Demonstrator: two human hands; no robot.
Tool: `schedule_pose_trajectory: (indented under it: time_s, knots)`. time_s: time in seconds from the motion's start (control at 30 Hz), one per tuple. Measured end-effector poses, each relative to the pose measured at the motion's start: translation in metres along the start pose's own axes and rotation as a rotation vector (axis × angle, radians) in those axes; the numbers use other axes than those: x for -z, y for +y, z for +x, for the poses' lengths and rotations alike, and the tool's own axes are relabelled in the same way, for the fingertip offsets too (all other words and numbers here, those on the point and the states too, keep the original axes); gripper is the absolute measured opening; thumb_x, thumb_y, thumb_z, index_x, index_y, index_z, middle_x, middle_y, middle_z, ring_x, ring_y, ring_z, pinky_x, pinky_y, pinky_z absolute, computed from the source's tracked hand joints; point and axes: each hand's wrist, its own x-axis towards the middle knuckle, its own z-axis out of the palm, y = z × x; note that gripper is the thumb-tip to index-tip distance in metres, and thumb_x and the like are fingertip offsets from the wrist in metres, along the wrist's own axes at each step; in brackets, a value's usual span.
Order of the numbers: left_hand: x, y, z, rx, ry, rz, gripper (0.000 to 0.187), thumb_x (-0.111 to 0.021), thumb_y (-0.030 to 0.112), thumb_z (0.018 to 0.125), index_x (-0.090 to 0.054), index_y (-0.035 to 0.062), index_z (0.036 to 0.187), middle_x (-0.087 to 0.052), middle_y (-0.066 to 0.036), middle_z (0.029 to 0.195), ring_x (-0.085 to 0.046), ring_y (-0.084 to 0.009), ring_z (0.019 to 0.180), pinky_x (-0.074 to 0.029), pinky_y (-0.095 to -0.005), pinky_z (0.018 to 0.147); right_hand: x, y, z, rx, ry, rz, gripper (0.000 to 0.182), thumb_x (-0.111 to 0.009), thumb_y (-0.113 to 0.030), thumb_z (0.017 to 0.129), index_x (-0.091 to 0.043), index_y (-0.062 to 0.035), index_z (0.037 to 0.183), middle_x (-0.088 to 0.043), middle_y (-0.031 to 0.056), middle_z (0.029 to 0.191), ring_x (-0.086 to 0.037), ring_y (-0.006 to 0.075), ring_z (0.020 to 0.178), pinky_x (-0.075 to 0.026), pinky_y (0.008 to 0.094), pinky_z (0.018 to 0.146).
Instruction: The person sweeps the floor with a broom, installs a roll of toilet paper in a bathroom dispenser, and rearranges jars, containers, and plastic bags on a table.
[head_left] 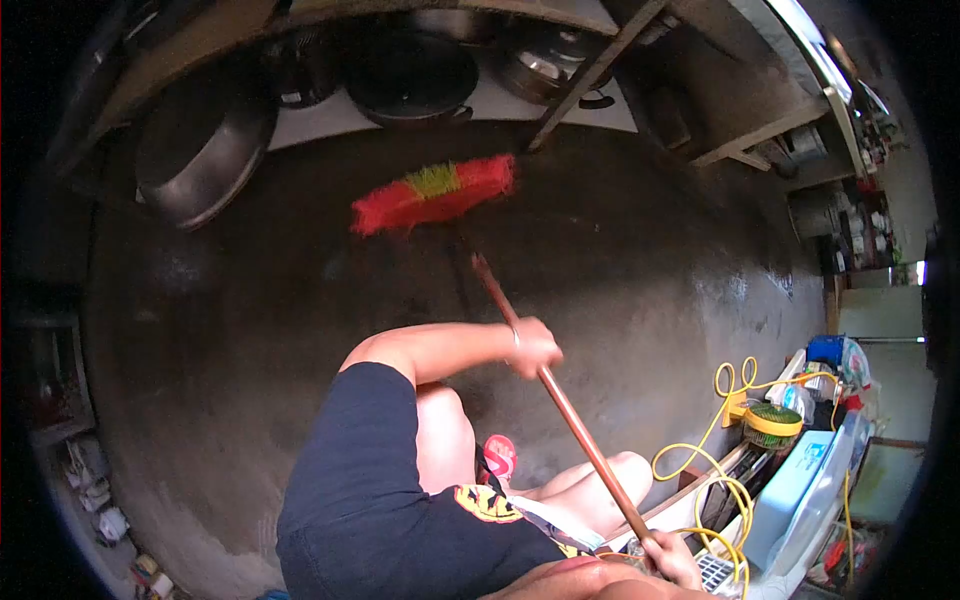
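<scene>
A long brown broom handle [575, 425] runs diagonally from the lower right up to a brush head with red and yellow-green bristles [435, 192], which is over the dark floor near the shelves. My left hand [536, 348] is wrapped round the middle of the handle, with a thin band at its wrist. Near the top end of the handle, at the bottom of the view, my right hand [672, 560] is closed round it. The bristles look slightly blurred.
A metal basin [205, 165] leans at the upper left. A black pan [412, 80] and pots rest on a white low shelf. At the right are a yellow hose [690, 450], a round green-and-yellow item [772, 427] and a light blue box [790, 500].
</scene>
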Motion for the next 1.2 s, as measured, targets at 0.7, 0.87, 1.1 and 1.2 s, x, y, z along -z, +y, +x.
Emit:
schedule_pose_trajectory:
  time_s: [0.7, 0.87, 1.1, 1.2]
  knots:
    - [-0.023, 0.176, -0.204, 0.768, 0.516, 0.026, 0.029, -0.067, 0.036, 0.072, -0.069, 0.0135, 0.091, -0.066, -0.006, 0.09, -0.06, -0.0216, 0.099, -0.033, -0.0496, 0.102, -0.116, -0.347, 0.448, 0.336, 0.293, 0.334, 0.042, -0.054, -0.039, 0.089, -0.062, 0.0026, 0.091, -0.063, 0.0179, 0.078, -0.062, 0.0314, 0.067, -0.05, 0.0425, 0.056]
    - [-0.026, 0.159, -0.194, 0.722, 0.486, 0.045, 0.026, -0.065, 0.035, 0.074, -0.067, 0.0108, 0.084, -0.065, -0.006, 0.082, -0.061, -0.0221, 0.088, -0.038, -0.044, 0.097, -0.078, -0.277, 0.378, 0.42, 0.565, 0.009, 0.053, -0.052, -0.05, 0.084, -0.066, 0.0, 0.093, -0.064, 0.0244, 0.095, -0.061, 0.0389, 0.095, -0.048, 0.0466, 0.081]
    - [-0.004, 0.131, -0.147, 0.659, 0.314, -0.133, 0.033, -0.067, 0.032, 0.073, -0.065, 0.0082, 0.096, -0.065, -0.009, 0.089, -0.061, -0.0269, 0.092, -0.044, -0.0402, 0.091, 0.006, -0.13, 0.296, 0.265, 0.423, -0.17, 0.05, -0.059, -0.058, 0.077, -0.066, -0.0085, 0.082, -0.067, 0.0118, 0.079, -0.065, 0.0299, 0.079, -0.049, 0.0412, 0.07]
    - [-0.014, 0.089, -0.1, 0.642, 0.502, -0.281, 0.085, -0.073, 0.022, 0.068, -0.028, 0.0103, 0.14, -0.025, -0.023, 0.144, -0.028, -0.0414, 0.132, -0.027, -0.0505, 0.107, 0.038, -0.047, 0.243, 0.251, 0.463, -0.252, 0.049, -0.061, -0.058, 0.075, -0.067, -0.0097, 0.08, -0.065, 0.0116, 0.074, -0.064, 0.0304, 0.074, -0.048, 0.0417, 0.068]
